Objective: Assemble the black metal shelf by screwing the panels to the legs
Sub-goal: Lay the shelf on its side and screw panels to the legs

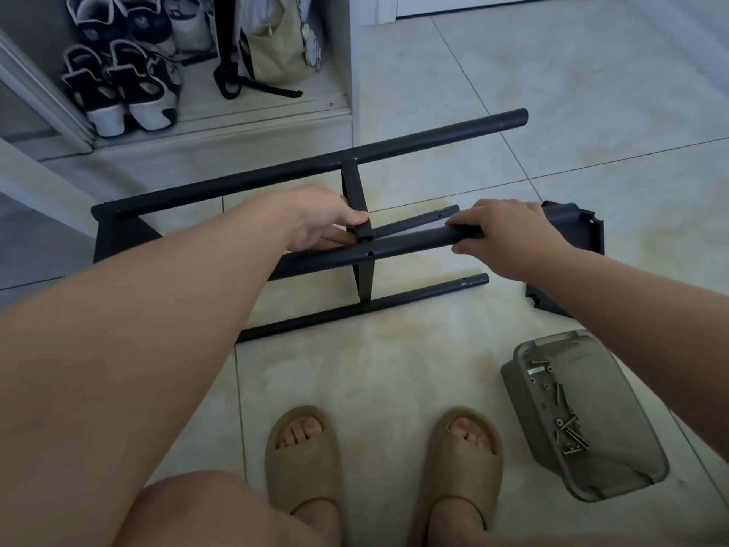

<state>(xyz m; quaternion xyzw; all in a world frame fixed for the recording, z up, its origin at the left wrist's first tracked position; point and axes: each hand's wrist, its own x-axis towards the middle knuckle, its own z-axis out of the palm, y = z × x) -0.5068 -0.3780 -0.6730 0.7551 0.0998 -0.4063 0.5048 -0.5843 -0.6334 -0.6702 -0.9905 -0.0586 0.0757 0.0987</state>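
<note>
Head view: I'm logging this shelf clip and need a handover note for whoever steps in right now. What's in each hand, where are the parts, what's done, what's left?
Left hand pinches the middle panel at its corner. Right hand grips a loose leg held against that corner.
Far leg and near leg lie on the floor, with the middle panel between them and an end panel at their left. A spare panel lies to the right. Screws sit in the grey tray.
Done: the frame looks partly joined, though no screws are visible in it.
Left: screw on this leg, then the spare panel.
</note>
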